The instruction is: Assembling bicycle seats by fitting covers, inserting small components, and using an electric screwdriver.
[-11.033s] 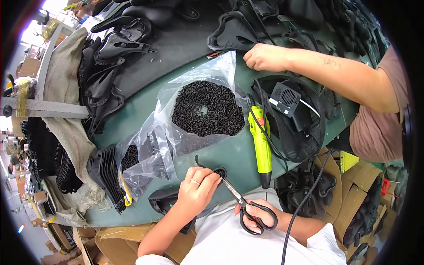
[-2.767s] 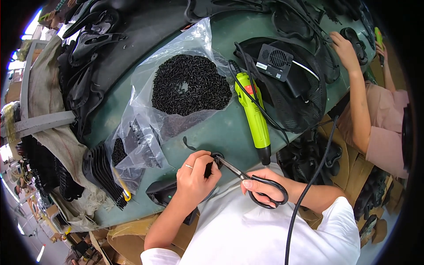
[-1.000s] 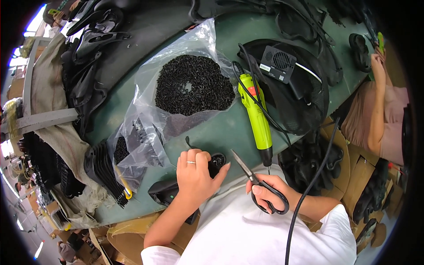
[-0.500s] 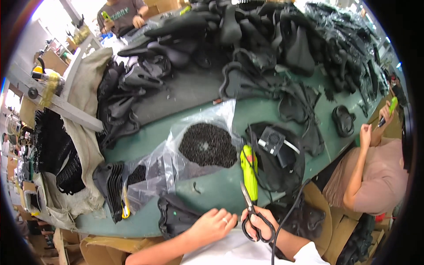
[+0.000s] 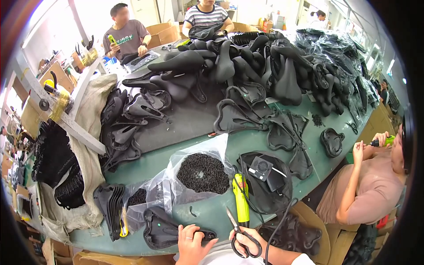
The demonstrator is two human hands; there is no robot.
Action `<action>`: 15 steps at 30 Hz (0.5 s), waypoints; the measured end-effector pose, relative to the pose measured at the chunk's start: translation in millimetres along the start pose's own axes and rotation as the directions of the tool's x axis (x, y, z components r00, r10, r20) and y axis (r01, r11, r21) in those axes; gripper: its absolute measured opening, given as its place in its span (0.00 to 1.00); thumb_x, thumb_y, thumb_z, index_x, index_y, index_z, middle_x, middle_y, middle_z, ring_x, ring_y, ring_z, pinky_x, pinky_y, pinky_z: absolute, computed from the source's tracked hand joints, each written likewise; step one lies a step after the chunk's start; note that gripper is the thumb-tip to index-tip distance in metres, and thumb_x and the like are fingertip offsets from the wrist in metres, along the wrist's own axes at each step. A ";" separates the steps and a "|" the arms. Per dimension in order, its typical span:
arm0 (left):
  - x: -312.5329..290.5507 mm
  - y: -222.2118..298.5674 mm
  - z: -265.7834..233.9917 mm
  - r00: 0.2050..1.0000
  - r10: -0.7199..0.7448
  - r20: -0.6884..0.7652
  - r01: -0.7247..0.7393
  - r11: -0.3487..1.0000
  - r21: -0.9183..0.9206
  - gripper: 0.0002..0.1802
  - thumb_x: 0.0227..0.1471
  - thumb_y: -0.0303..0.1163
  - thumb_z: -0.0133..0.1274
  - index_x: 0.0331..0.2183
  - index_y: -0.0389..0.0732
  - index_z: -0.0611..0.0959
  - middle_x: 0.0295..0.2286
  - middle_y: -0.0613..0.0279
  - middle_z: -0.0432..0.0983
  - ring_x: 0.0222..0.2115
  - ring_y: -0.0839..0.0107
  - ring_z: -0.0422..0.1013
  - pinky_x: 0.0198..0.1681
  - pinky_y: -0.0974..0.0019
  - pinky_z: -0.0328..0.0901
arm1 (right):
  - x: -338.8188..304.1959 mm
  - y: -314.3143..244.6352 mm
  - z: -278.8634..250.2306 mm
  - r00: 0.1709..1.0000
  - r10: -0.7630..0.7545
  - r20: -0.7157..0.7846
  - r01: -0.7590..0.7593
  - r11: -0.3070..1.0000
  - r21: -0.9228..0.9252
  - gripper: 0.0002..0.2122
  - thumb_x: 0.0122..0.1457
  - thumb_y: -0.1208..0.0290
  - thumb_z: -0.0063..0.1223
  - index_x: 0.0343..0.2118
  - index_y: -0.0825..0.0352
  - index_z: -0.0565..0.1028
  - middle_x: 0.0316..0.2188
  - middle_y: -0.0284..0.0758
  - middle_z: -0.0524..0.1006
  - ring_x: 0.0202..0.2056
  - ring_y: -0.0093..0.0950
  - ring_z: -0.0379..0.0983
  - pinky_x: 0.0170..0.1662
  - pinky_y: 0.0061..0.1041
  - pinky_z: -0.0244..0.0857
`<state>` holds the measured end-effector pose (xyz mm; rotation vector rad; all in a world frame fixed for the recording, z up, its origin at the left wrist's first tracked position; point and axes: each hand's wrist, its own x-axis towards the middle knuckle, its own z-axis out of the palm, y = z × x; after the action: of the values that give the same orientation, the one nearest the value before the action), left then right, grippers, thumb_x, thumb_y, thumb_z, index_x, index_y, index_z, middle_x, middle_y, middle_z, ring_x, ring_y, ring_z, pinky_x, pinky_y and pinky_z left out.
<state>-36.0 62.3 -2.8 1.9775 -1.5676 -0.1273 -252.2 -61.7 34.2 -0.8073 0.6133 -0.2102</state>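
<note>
A black bicycle saddle shell (image 5: 158, 229) lies underside up at the table's near edge, its narrow end toward the right. Against its near side is my left hand (image 5: 192, 244), a ring on one finger, thumb spread away from the fingers. The hand covers part of the shell. My right hand (image 5: 252, 242) holds black-handled scissors (image 5: 233, 221), blades pointing up and slightly left. Just beyond the scissors lies a yellow-green electric screwdriver (image 5: 240, 198) with a black cord.
A clear plastic bag (image 5: 154, 183) holds a pile of small black pieces (image 5: 203, 173). Stacked black parts (image 5: 110, 207) and a yellow cutter (image 5: 124, 227) lie left. A black round container (image 5: 282, 196) holds a small device. Saddles (image 5: 221, 62) heap at the back. A co-worker (image 5: 357, 185) sits right.
The view has tilted up, showing more of the people behind the table. My left hand has moved away from the scissors, its thumb spreading, onto the saddle shell. My right hand keeps the scissors.
</note>
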 end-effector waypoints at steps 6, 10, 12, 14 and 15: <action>-3.0 7.8 8.4 0.990 -0.115 -0.086 0.110 0.992 -0.060 0.22 0.38 0.38 0.79 0.31 0.42 0.81 0.41 0.58 0.76 0.49 0.51 0.73 0.66 0.29 0.56 | 5.0 7.2 0.1 0.990 0.125 0.059 -0.120 0.989 -0.082 0.14 0.77 0.61 0.46 0.50 0.69 0.71 0.18 0.27 0.69 0.17 0.17 0.65 0.22 0.20 0.64; -5.3 -0.8 13.3 0.995 -0.086 -0.059 0.077 0.988 -0.136 0.16 0.43 0.31 0.75 0.33 0.42 0.84 0.42 0.59 0.79 0.51 0.54 0.75 0.67 0.27 0.53 | 3.8 -5.8 -0.5 0.978 0.205 0.042 -0.184 0.937 -0.297 0.13 0.76 0.62 0.51 0.50 0.68 0.72 0.19 0.24 0.69 0.18 0.14 0.65 0.23 0.19 0.63; 0.7 0.2 12.0 0.996 -0.049 -0.077 0.038 0.991 -0.132 0.14 0.44 0.30 0.74 0.33 0.43 0.85 0.41 0.61 0.79 0.50 0.55 0.76 0.69 0.28 0.52 | 3.2 -17.6 0.2 0.972 0.235 0.001 -0.210 0.873 -0.439 0.12 0.74 0.62 0.53 0.48 0.67 0.74 0.20 0.23 0.69 0.18 0.13 0.65 0.24 0.18 0.62; -6.4 -3.6 15.6 0.995 -0.015 -0.097 0.001 0.989 -0.145 0.12 0.44 0.28 0.74 0.31 0.43 0.85 0.41 0.61 0.79 0.50 0.56 0.76 0.70 0.28 0.50 | 4.0 -32.6 2.1 0.951 0.307 -0.021 -0.280 0.836 -0.472 0.12 0.73 0.62 0.56 0.47 0.67 0.75 0.21 0.22 0.69 0.19 0.13 0.64 0.24 0.18 0.60; -6.5 -4.7 17.0 0.994 -0.010 -0.109 -0.009 0.986 -0.165 0.12 0.44 0.27 0.74 0.30 0.43 0.85 0.40 0.62 0.79 0.50 0.56 0.77 0.71 0.28 0.49 | 0.8 -30.7 0.6 0.945 0.325 -0.011 -0.297 0.847 -0.441 0.17 0.71 0.55 0.60 0.47 0.67 0.76 0.20 0.23 0.71 0.17 0.12 0.64 0.21 0.18 0.57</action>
<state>-41.2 62.0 -20.8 1.8255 -1.4391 -0.1413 -249.6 -82.6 56.5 -1.1283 0.7333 0.2648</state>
